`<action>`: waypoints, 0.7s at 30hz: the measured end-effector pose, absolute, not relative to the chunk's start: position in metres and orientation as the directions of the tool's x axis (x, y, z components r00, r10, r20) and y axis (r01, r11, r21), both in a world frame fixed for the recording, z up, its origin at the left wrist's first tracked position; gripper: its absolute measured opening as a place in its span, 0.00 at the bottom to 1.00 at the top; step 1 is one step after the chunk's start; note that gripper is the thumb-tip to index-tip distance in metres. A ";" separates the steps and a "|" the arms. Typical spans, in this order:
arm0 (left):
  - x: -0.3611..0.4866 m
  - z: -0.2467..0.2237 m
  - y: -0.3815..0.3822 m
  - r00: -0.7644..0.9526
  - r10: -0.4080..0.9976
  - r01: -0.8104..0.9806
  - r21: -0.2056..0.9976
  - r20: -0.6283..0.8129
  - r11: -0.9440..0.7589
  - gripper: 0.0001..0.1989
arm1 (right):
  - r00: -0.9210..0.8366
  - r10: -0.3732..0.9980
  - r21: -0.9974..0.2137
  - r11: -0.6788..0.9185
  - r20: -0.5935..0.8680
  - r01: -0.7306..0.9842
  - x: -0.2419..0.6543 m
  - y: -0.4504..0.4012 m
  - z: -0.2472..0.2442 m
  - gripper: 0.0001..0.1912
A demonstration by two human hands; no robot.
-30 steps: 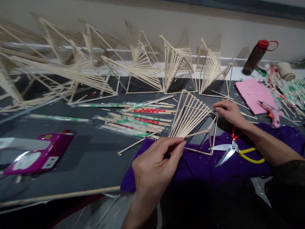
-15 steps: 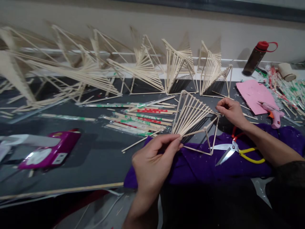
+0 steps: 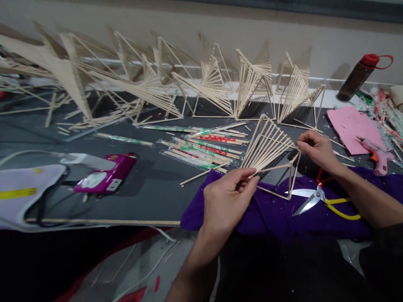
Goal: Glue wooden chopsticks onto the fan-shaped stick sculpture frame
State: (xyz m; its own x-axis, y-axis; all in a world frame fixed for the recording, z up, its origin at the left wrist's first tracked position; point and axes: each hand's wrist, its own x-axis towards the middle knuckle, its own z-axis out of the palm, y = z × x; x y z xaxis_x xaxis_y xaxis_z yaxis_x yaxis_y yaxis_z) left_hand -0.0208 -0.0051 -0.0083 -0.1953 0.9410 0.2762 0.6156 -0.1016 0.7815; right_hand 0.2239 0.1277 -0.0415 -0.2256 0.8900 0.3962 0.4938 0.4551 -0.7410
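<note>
"Frame (image 3: 266,156) first: where is it?"

"Left of the scissors (image 3: 318,193) and a bit beyond them, with its low corner just beside the open blade tip."

"And the hands?"

"Left hand (image 3: 231,193) pinches the frame between thumb and fingers, where its fan narrows. Right hand (image 3: 317,150) has thumb and forefinger drawn close at the far right corner; whether they grip that corner, I can't tell."

"How would you do that well?"

"I'd let the left pinch do the steadying, firm but not squeezing, since such thin wood probably bends or pops at a joint. The right fingertips should work lightly, without dragging the corner sideways."

"Any hazard?"

"That blade, I'd say. It lies open on the cloth (image 3: 267,220) under the scissors, so the low corner could snag. The glue gun (image 3: 378,155), right of the scissors and beyond, is apart from both hands."
</note>
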 end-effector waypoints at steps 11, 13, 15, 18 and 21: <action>-0.013 -0.009 0.000 -0.175 0.905 0.760 0.638 0.387 -0.125 0.04 | -0.257 0.883 -0.730 0.470 0.393 0.497 0.224 0.127 -0.043 0.06; -0.013 -0.008 0.000 -0.171 0.910 0.750 0.648 0.378 -0.128 0.04 | -0.264 0.885 -0.728 0.466 0.384 0.502 0.224 0.127 -0.043 0.06; -0.013 -0.008 0.000 -0.166 0.909 0.755 0.642 0.383 -0.133 0.04 | -0.267 0.885 -0.729 0.465 0.380 0.503 0.224 0.127 -0.044 0.06; -0.013 -0.008 0.000 -0.144 0.888 0.790 0.592 0.436 -0.162 0.06 | -0.272 0.884 -0.732 0.468 0.381 0.495 0.224 0.126 -0.044 0.06; -0.012 -0.009 0.000 -0.127 0.868 0.811 0.554 0.480 -0.188 0.07 | -0.263 0.888 -0.725 0.460 0.378 0.512 0.224 0.127 -0.044 0.06</action>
